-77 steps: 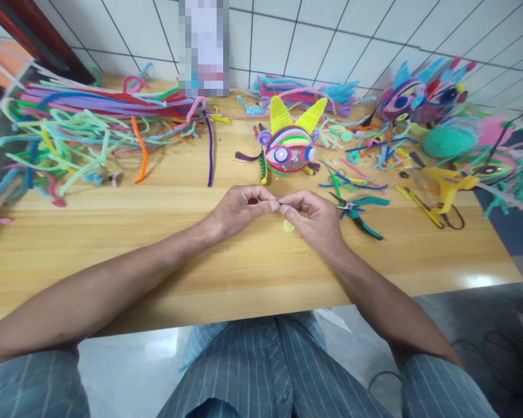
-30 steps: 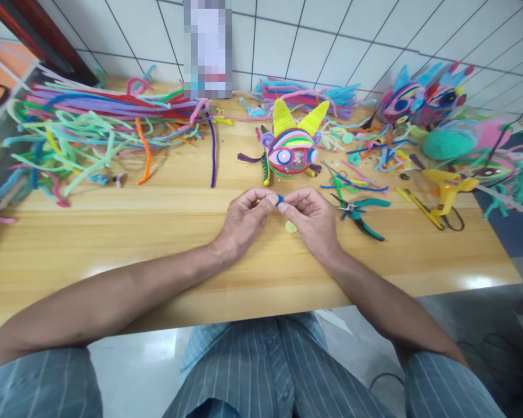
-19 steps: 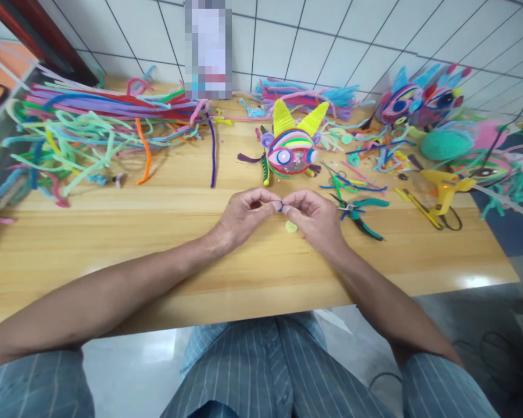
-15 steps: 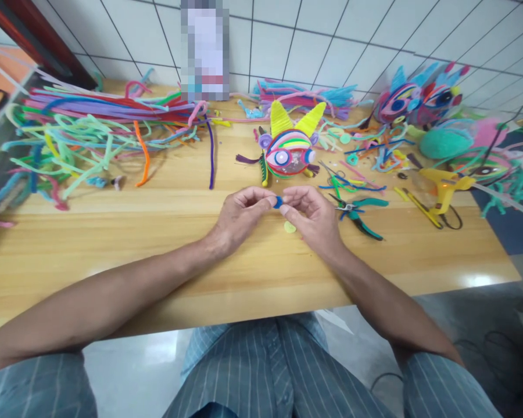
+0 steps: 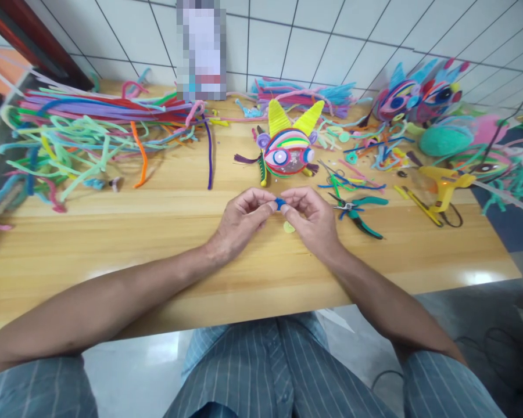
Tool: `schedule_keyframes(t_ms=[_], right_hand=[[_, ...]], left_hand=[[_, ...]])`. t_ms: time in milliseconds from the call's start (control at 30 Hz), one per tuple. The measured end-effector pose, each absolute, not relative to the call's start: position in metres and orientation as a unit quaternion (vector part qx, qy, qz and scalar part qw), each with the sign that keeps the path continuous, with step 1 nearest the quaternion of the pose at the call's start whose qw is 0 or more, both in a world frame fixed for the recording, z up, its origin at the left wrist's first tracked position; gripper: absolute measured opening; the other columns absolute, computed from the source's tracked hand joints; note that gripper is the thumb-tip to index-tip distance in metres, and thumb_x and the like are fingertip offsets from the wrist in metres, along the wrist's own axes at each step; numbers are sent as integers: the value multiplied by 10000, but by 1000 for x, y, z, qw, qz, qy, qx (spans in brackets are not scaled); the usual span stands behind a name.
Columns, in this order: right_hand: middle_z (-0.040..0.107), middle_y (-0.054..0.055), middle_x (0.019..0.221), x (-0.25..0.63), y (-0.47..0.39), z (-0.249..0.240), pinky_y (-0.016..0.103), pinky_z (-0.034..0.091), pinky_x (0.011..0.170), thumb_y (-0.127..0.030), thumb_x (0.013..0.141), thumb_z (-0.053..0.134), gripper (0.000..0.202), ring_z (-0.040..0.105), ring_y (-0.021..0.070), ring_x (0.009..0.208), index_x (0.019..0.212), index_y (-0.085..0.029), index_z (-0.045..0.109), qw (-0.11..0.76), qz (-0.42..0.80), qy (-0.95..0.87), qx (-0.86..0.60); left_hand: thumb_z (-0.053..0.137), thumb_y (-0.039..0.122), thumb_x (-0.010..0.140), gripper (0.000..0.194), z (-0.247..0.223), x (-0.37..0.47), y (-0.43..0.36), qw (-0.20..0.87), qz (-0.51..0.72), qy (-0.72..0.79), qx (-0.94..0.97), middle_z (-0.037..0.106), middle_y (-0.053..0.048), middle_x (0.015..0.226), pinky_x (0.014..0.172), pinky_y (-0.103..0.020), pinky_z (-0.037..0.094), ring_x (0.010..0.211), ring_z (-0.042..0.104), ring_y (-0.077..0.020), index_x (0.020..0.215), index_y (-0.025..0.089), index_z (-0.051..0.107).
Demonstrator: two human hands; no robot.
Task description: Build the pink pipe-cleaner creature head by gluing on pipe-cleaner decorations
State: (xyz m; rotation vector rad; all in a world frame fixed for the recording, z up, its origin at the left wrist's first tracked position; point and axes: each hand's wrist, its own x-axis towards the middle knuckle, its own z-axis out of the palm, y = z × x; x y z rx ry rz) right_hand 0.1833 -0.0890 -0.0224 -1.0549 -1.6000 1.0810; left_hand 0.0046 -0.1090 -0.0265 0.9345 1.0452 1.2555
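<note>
Between my two hands is a small blue coil of pipe cleaner (image 5: 280, 203). My left hand (image 5: 247, 217) pinches its left side with thumb and fingers. From the other side my right hand (image 5: 312, 216) pinches it too, and the fingers hide part of the coil. Just below them a flat yellow-green disc (image 5: 289, 227) lies on the wooden table (image 5: 157, 238). Beyond the hands stands a colourful figure (image 5: 288, 154) with yellow horns and round ringed eyes. Pliers with teal handles (image 5: 357, 210) lie open to the right of my right hand.
A heap of pipe cleaners (image 5: 70, 139) spreads over the left side. Cut pieces and scissors (image 5: 329, 171) lie right of the figure. Further right are a yellow glue gun (image 5: 444, 184), a yellow cutter knife (image 5: 422, 209) and finished figures (image 5: 396, 100). A tiled wall (image 5: 279, 40) closes the back.
My hands stay almost in place, pinching the blue coil. It shows slightly more between the fingertips, and the view has shifted a little.
</note>
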Motion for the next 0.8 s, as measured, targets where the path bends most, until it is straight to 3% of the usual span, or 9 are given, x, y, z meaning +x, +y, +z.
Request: schedule_keyframes(t_ms=[333,633,800], right_hand=[[740,-15,826,189,-88,-17,293,587,744,-243,872,745,108,689,133,739,979,-228,731,442,452,-663,-401],[711,-26,747,191,-90,-18,298,567,693,-312,856,783,118,638,129,659,913,-227,727,418,464,-655,-426],[702,-34,732,189,-92,-19,294,563,675,-309,851,786,108,625,121,627,901,-235,725,440,465,-646,-416]], left_hand=[[879,416,798,269,-21,-1,-109,579,505,442,463,571,49,619,551,-248,368,547,436,-89,867,180,768],[937,494,746,378,-16,-7,-103,620,457,436,466,634,21,691,549,-238,376,571,449,-86,833,179,746],[911,470,785,346,-16,-5,-107,596,482,437,471,588,34,662,553,-244,371,568,441,-89,838,178,733]])
